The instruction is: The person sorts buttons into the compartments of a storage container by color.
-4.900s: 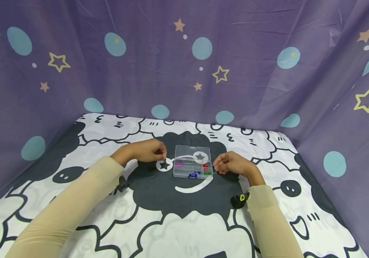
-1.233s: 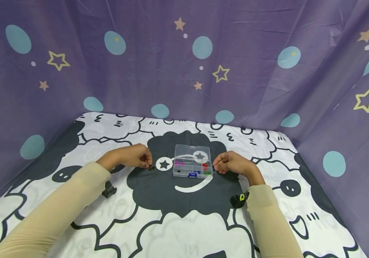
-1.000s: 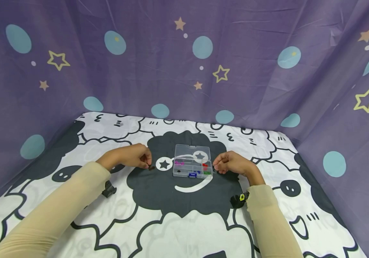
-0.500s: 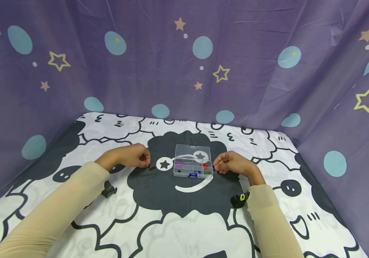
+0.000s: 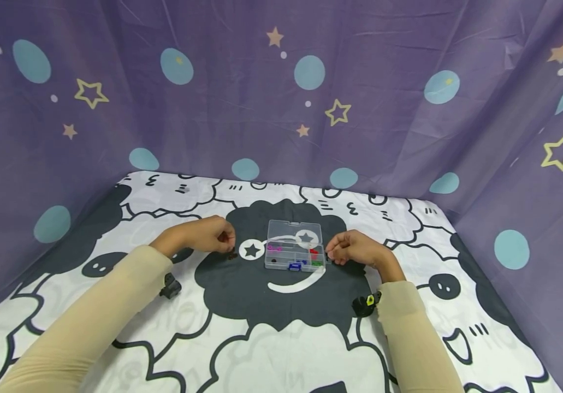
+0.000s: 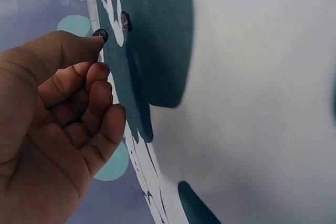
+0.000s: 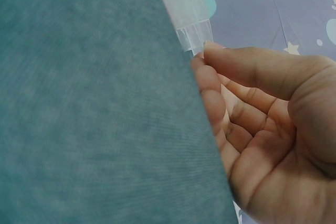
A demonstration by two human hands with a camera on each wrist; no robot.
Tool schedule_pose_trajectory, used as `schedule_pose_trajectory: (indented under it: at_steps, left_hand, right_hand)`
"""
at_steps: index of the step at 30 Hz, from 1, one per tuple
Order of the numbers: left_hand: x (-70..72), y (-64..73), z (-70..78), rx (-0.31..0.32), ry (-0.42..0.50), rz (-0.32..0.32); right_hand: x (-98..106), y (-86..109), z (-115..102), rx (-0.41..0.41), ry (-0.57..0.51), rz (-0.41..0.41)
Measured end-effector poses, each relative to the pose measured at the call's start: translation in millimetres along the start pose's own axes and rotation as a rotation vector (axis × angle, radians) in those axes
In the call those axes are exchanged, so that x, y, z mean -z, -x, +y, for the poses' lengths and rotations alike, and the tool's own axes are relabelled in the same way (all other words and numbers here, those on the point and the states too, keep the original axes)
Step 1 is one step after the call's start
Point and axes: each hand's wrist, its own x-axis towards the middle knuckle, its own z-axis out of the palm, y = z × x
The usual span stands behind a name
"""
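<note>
My left hand [image 5: 207,234] pinches a small dark brown button [image 6: 100,35] between thumb and fingertip, just above the dark patch of the cloth. Below its fingertips a few more dark brown buttons [image 5: 232,255] lie on the cloth. To the right stands a clear plastic compartment box [image 5: 281,266] with its lid [image 5: 283,230] tipped back. My right hand [image 5: 355,248] is at the box's right end, thumb and forefinger pinching its clear plastic edge [image 7: 195,38]. Inside the box are small pink pieces [image 5: 274,248], red pieces [image 5: 313,254], green pieces [image 5: 316,263] and a dark button [image 5: 273,261].
A blue latch [image 5: 295,267] sits on the box's front side. The tabletop is covered by a black-and-white cartoon sheep cloth [image 5: 286,305]. A purple curtain [image 5: 281,125] with stars and dots encloses the back and sides.
Earlier my left hand went left from near the box to the brown buttons; now it has risen slightly rightward holding one. A dark button has appeared in the box's front-left compartment. My right hand stays.
</note>
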Motion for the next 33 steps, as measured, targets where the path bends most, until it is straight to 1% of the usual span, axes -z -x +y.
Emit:
schedule_pose_trajectory:
  at_steps: [3, 10, 16, 21, 26, 33]
  left_hand:
    - [0.6, -2.0, 1.6, -0.012, 0.012, 0.005]
    - [0.6, -5.8, 4.0, -0.045, -0.003, 0.028]
    - [2.6, -9.4, 11.0, -0.058, -0.018, 0.045]
    - [4.3, -13.7, 15.5, -0.067, -0.035, 0.047]
    - [5.3, -18.1, 20.1, -0.086, -0.029, 0.042]
    - [2.6, -25.1, 25.7, -0.111, -0.027, 0.047]
  right_hand:
    - [0, 0.3, 0, 0.0, 0.0, 0.002]
    - [0, -0.1, 0, 0.006, 0.0, 0.0]
    - [0, 0.2, 0, 0.004, -0.003, -0.001]
    - [-1, 0.2, 1, 0.009, -0.008, -0.004]
    - [-1, -0.1, 1, 0.005, -0.011, -0.002]
    - [-1, -0.2, 1, 0.008, -0.008, 0.0]
